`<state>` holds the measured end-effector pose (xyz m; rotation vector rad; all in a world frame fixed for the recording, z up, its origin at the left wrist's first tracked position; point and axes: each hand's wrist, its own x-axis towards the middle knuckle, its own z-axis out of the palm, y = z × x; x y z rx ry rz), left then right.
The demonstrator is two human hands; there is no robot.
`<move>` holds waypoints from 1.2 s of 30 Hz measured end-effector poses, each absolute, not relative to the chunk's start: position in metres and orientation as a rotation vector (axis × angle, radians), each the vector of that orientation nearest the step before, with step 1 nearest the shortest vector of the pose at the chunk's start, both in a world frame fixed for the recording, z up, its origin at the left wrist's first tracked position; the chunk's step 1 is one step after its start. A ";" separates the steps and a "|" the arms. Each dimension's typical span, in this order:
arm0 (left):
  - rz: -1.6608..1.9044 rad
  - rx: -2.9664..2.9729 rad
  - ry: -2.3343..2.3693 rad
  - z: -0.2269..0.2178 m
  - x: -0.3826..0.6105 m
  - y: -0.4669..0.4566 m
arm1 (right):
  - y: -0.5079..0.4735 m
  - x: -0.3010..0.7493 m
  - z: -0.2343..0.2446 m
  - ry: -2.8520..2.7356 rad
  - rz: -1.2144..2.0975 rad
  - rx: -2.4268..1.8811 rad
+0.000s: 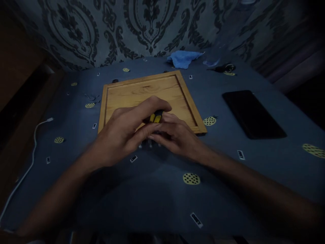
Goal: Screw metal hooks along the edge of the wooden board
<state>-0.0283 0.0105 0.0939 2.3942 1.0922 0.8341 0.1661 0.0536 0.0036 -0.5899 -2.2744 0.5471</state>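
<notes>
In the head view, my left hand [124,130] curls its fingers and thumb round a black-and-yellow tool handle [156,117]. Most of the tool is covered by my fingers, so its kind does not show. My right hand [177,134] meets the left one, its fingers closed and pressed together against the handle's lower side. What lies between the right fingertips is hidden. Small metal pieces [150,144] show just below the hands, too dim to name. Both hands are over the near edge of a square wooden board with a raised rim [190,101].
A black phone-like slab [254,114] lies at right. Behind the board are a blue cloth [185,59] and a dark tool or cable [223,68]. A white charging cable [34,145] runs along the left. Thin metal bits [91,97] lie left of the board on the patterned cloth.
</notes>
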 end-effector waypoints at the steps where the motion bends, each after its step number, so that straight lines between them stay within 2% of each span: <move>1: 0.851 2.412 1.132 0.093 -0.028 0.011 | 0.054 0.169 0.005 -2.291 0.604 -0.618; 6: 0.920 2.417 1.265 0.090 -0.028 0.011 | 0.054 0.179 0.005 -2.226 0.790 -0.763; 19: 1.164 2.427 1.339 0.077 -0.029 0.014 | 0.056 0.179 -0.010 -2.232 0.734 -0.796; 24: 1.137 2.415 1.428 0.083 -0.030 0.010 | 0.057 0.179 -0.010 -2.229 0.749 -0.803; 28: 1.296 2.634 1.567 0.091 -0.032 0.006 | 0.057 0.178 -0.011 -2.216 0.746 -0.814; 31: 1.233 2.552 1.704 0.095 -0.033 0.003 | 0.057 0.178 -0.011 -2.206 0.748 -0.809; 36: 1.186 2.599 1.635 0.094 -0.032 0.002 | 0.057 0.178 -0.009 -2.201 0.781 -0.822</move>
